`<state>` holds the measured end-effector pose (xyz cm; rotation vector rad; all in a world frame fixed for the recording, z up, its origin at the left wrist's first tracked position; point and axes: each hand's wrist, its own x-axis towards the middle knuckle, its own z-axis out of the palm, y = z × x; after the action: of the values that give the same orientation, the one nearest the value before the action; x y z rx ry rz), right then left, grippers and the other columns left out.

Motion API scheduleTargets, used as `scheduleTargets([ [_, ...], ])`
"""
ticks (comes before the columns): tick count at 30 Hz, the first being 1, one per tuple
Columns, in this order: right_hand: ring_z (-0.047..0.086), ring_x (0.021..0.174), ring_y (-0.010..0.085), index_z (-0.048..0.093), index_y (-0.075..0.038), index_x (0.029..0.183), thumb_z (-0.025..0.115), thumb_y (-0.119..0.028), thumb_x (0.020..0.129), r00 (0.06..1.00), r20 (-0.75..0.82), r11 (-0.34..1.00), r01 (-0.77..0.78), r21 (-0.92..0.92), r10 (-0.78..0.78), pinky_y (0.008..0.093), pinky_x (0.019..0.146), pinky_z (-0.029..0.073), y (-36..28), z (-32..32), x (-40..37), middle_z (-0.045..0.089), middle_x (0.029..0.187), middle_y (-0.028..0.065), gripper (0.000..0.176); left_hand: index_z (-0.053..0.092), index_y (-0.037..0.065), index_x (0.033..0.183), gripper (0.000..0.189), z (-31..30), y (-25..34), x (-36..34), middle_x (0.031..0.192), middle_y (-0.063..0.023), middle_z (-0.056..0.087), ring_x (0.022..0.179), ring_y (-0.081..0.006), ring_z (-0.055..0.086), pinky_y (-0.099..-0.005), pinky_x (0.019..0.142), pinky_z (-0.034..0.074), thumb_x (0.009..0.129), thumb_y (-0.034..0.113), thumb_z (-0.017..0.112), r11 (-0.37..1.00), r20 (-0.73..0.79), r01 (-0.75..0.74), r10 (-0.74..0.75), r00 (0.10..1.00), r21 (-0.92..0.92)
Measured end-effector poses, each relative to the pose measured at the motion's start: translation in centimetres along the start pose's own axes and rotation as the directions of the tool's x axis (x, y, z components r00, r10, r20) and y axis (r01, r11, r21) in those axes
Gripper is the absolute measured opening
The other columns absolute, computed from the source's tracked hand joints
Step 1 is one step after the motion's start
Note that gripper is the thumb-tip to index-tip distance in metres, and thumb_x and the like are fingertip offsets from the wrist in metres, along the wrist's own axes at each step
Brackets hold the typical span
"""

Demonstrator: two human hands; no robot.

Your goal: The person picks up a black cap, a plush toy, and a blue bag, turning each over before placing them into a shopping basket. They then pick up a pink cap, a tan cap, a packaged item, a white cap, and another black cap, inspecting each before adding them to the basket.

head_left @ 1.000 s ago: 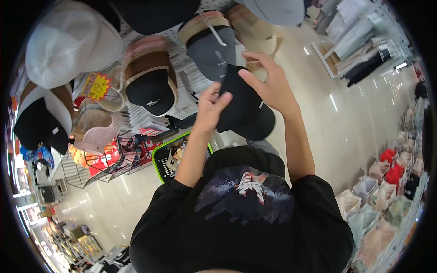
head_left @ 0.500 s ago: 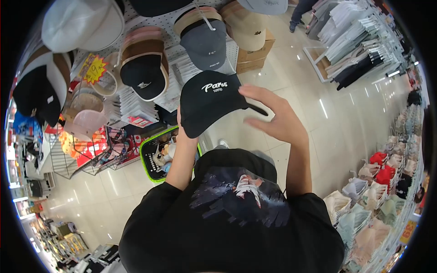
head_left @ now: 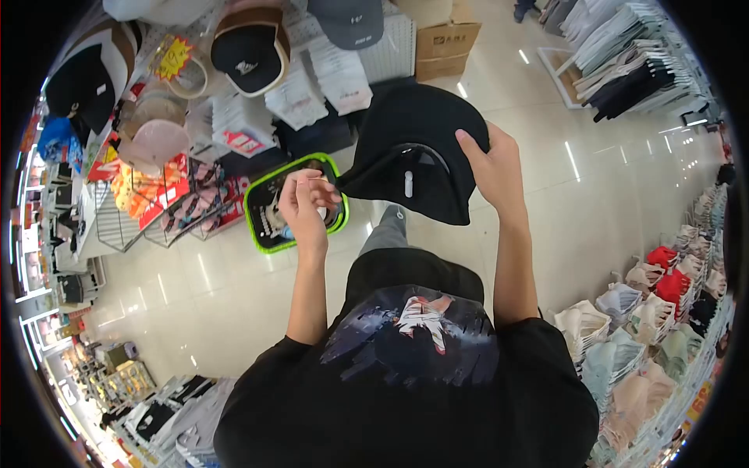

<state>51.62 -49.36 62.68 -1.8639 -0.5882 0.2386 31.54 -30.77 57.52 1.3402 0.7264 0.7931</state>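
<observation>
A black cap is held up in front of me, its back opening with a pale strip inside facing me. My right hand is closed on the cap's right side, thumb on the near face. At the cap's pointed left end is my left hand, fingers curled in a pinch. What those fingers hold, if anything, is too small to tell. Behind the left hand, a black shopping basket with a green rim contains several items, partly hidden.
Caps and packaged goods fill the rack ahead and left. A cardboard box stands past the cap. Clothes hang on a rack at the upper right. Bras line the lower right. Pale tiled floor lies between.
The cap has turned from its lettered front to its back opening and shifted right. My right hand has closed on it. My left hand has moved from behind the cap to its left end.
</observation>
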Motion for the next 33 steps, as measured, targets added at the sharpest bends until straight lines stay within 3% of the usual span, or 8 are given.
scheduleTargets([
  [5, 0.063, 0.080, 0.0372, 0.062, 0.005, 0.103, 0.061, -0.019, 0.087, 0.974, 0.225, 1.000, -0.006, -0.008, 0.008, 0.0381, 0.074, 0.048, 0.3, 3.0, -4.4, 0.066, 0.087, 0.0244, 0.029, 0.061, -0.002, 0.097, 0.013, -0.2, 4.2, -7.0, 0.078, -0.0080, 0.065, 0.070, -0.0122, 0.064, -0.0223, 0.061, 0.049, 0.091, 0.009, 0.061, 0.788, 0.234, -0.447, 0.381, 0.894, 0.424],
  [10, 0.062, 0.082, 0.0416, 0.061, 0.005, 0.102, 0.061, -0.021, 0.088, 0.930, 0.366, 0.997, 0.057, -0.052, -0.034, 0.0409, 0.074, 0.048, -1.8, 5.8, -8.1, 0.064, 0.088, 0.0266, 0.030, 0.063, 0.002, 0.101, 0.028, -0.4, 4.2, -10.0, 0.091, -0.0134, 0.062, 0.087, -0.0304, 0.060, -0.0389, 0.076, 0.048, 0.077, 0.014, 0.071, 0.519, 0.353, -0.425, 0.237, 0.905, 0.741],
  [13, 0.061, 0.073, 0.0165, 0.063, 0.004, 0.103, 0.062, -0.019, 0.090, 0.918, 0.369, 0.986, 0.165, -0.018, -0.147, 0.0312, 0.070, 0.048, -2.5, 7.5, -9.9, 0.068, 0.082, 0.0135, 0.027, 0.060, -0.002, 0.095, 0.025, -1.9, 2.4, -11.7, 0.085, -0.0160, 0.058, 0.084, -0.0343, 0.056, -0.0418, 0.074, 0.043, 0.076, 0.012, 0.070, 0.367, 0.407, -0.439, 0.165, 0.898, 0.820],
  [15, 0.062, 0.074, 0.0401, 0.060, 0.007, 0.101, 0.061, -0.025, 0.090, 0.905, 0.415, 0.994, 0.057, 0.093, -0.091, 0.0414, 0.069, 0.047, -2.7, 8.9, -10.7, 0.063, 0.084, 0.0275, 0.034, 0.059, -0.001, 0.089, 0.017, -3.1, 1.7, -13.3, 0.083, -0.0151, 0.057, 0.081, -0.0331, 0.055, -0.0412, 0.073, 0.042, 0.078, 0.009, 0.067, 0.281, 0.412, -0.434, 0.135, 0.901, 0.856],
  [23, 0.063, 0.075, 0.0186, 0.059, 0.012, 0.108, 0.063, -0.030, 0.091, 0.968, -0.111, 0.906, 0.249, 0.343, -0.224, 0.0316, 0.071, 0.048, -4.0, 13.0, -10.0, 0.068, 0.085, 0.0213, 0.046, 0.059, 0.002, 0.088, 0.014, -8.5, 3.0, -21.1, 0.080, -0.0120, 0.054, 0.080, -0.0290, 0.054, -0.0396, 0.076, 0.042, 0.077, 0.007, 0.066, 0.321, 0.489, -0.492, 0.095, 0.867, 0.810],
  [25, 0.060, 0.072, 0.0151, 0.057, 0.015, 0.112, 0.063, -0.029, 0.091, 0.952, -0.100, 0.956, 0.293, 0.028, -0.289, 0.0304, 0.069, 0.047, -2.0, 14.4, -9.4, 0.067, 0.082, 0.0202, 0.049, 0.060, 0.002, 0.090, 0.016, -10.2, 2.2, -22.6, 0.083, -0.0106, 0.056, 0.084, -0.0279, 0.055, -0.0387, 0.080, 0.043, 0.077, 0.008, 0.067, 0.300, 0.505, -0.503, 0.077, 0.860, 0.810],
  [28, 0.054, 0.063, 0.0105, 0.059, 0.012, 0.111, 0.064, -0.030, 0.090, 0.980, 0.191, 0.989, -0.074, 0.125, 0.049, 0.0303, 0.060, 0.044, -4.9, 15.8, -11.7, 0.061, 0.068, 0.0110, 0.046, 0.060, 0.001, 0.090, 0.017, -12.1, 2.3, -23.2, 0.089, -0.0106, 0.058, 0.091, -0.0272, 0.057, -0.0375, 0.084, 0.043, 0.078, 0.010, 0.068, 0.390, 0.482, -0.458, 0.041, 0.875, 0.799],
  [33, 0.053, 0.058, 0.0242, 0.062, 0.003, 0.097, 0.062, -0.030, 0.090, 0.918, 0.299, 0.958, 0.209, 0.197, -0.262, 0.0343, 0.057, 0.043, -5.3, 20.8, -13.8, 0.061, 0.068, 0.0150, 0.034, 0.064, 0.002, 0.087, 0.015, -16.0, 2.3, -20.9, 0.096, -0.0111, 0.058, 0.095, -0.0293, 0.057, -0.0385, 0.084, 0.043, 0.074, 0.005, 0.071, 0.457, 0.383, -0.431, 0.199, 0.902, 0.778],
])
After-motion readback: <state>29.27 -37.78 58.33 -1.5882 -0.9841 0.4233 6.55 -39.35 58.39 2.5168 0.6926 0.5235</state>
